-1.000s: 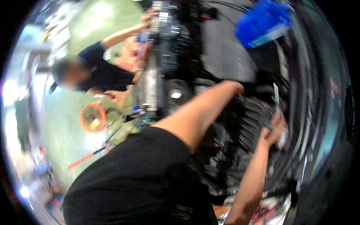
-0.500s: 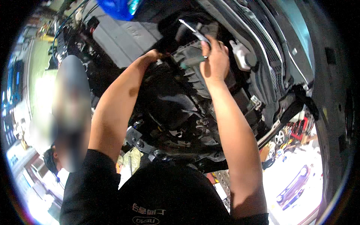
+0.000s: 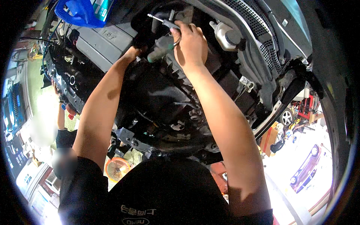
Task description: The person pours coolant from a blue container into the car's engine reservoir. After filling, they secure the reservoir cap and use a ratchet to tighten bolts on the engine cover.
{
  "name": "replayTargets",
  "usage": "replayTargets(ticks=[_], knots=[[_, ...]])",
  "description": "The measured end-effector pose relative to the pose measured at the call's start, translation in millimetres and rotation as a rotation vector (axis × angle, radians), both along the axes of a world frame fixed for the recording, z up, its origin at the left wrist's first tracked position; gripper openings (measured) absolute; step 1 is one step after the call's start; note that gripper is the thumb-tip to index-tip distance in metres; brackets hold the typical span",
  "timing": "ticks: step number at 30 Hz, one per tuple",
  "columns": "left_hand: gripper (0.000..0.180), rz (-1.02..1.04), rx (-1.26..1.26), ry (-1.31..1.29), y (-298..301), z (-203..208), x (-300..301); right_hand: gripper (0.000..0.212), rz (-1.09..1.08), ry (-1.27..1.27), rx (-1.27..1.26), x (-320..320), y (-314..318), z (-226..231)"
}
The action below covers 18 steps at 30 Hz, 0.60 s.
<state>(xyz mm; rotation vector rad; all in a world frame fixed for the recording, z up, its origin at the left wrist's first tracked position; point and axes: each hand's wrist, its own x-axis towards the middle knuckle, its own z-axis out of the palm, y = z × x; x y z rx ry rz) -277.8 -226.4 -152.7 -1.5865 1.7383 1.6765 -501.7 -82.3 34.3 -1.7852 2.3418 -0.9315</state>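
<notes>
My right hand (image 3: 192, 45) is closed round a driver tool (image 3: 170, 24) with a grey body and a thin silver shaft pointing up and left over the engine bay. Below the fingers a blurred greenish, handle-like piece (image 3: 159, 51) sticks out; whether it belongs to the same tool I cannot tell. My left hand (image 3: 133, 53) reaches into a dark gap at the right end of the grey engine cover (image 3: 106, 42). Its fingers are hidden there, along with whatever they touch. Black ribbed plastic parts (image 3: 172, 67) lie between and below the hands.
Right of my right hand sits a white fluid reservoir (image 3: 228, 37) with a black cap. A blue bag-like thing (image 3: 77, 13) with a teal container (image 3: 102, 9) rests beyond the engine cover. Another person's arm (image 3: 61, 114) reaches in at the car's left edge. Lower left stands an orange fan (image 3: 117, 168).
The whole view has shifted, so the engine bay appears further left. My right hand and the tool have moved a little left against the reservoir. The other person has moved, an arm now at the car's edge.
</notes>
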Motion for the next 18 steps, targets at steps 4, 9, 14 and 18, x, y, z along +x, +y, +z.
replayTargets(ticks=[4,9,14,18], knots=[[0.039,0.007,-0.009,0.011,0,2,-2,0.029,0.041,0.017,-0.032,2,-1,-1],[0.039,0.005,0.020,0.016,2,6,4,0.029,0.011,0.046,-0.032,2,1,-6],[0.038,0.011,0.025,0.001,6,15,15,0.030,-0.011,0.055,-0.030,4,3,-8],[0.037,0.003,0.023,-0.005,9,19,16,0.032,0.000,0.040,-0.014,2,1,-6]])
